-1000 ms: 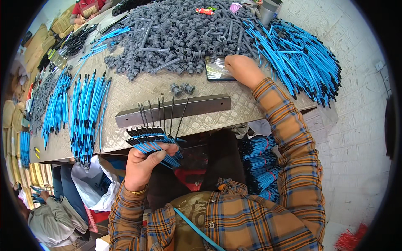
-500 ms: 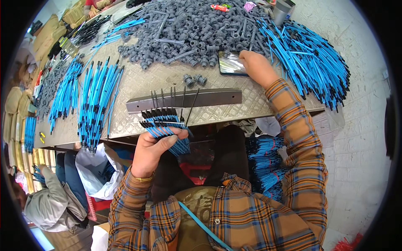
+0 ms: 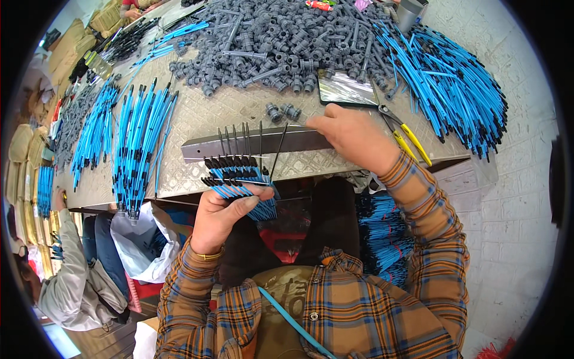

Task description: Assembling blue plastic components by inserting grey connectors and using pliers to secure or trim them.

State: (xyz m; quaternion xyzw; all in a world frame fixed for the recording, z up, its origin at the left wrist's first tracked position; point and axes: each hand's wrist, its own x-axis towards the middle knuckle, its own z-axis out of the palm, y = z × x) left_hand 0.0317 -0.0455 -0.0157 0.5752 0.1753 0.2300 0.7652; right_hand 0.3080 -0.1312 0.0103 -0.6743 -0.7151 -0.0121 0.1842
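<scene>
My left hand (image 3: 222, 216) is closed round a row of blue tubes (image 3: 260, 209) with black ends, held at the table's front edge. Several thin dark rods stand up from the row, and pale thin wires run across it. Behind the row lies a long dark metal bar (image 3: 293, 142) with holes at its ends. My right hand (image 3: 360, 137) is over the bar's right end, its fingers pinched together; anything between them is too fine to make out. Beyond it sits a flat dark tray (image 3: 348, 100) with shiny, thin silvery pieces. Yellow-handled pliers (image 3: 405, 136) lie beside the tray.
A big heap of grey plastic fittings (image 3: 281, 51) covers the back of the table, with two loose fittings (image 3: 283, 112) before it. Blue tubes lie in piles at right (image 3: 454, 84) and left (image 3: 140, 143). A co-worker's sleeve (image 3: 70, 239) shows at far left.
My right hand has moved left and nearer from the tray to the bar's right end, uncovering the pliers. My left hand keeps hold of the tubes. The co-worker's arm at far left has risen.
</scene>
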